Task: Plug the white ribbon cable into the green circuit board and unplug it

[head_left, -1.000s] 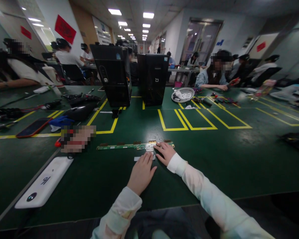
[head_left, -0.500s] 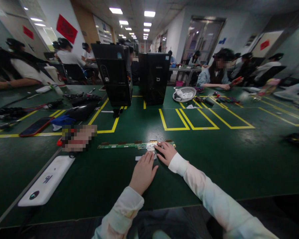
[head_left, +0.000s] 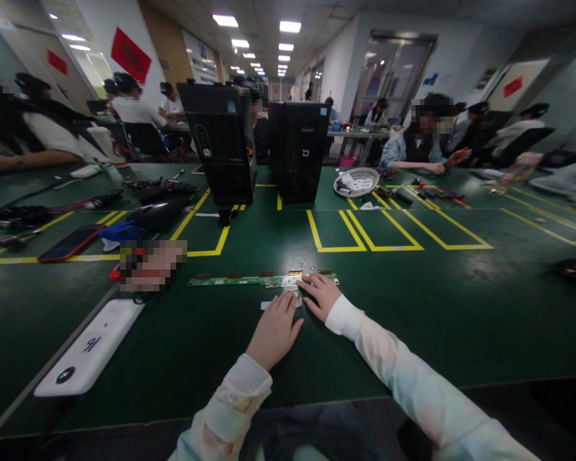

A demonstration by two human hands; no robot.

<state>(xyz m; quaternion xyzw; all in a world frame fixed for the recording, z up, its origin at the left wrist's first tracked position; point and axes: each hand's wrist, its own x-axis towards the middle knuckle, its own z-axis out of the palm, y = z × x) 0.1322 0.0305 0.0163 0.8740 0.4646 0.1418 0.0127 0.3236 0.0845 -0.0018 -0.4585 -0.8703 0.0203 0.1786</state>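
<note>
Vs prev frame: L hand [head_left: 272, 333] wrist a touch further L, fingertips approx same spot; R hand [head_left: 322, 297] & green circuit strip [head_left: 230, 282] basically unchanged. L fingers open, extended, close tog., tips on small pale pieces [head_left: 265, 306] just below strip; can't tell if pinching any. R fingers open, slightly spread & bent, tips at strip's R part, thumb nr pale pieces. Strip lies flat across table [head_left: 374, 301], ahead of both hands.
</note>
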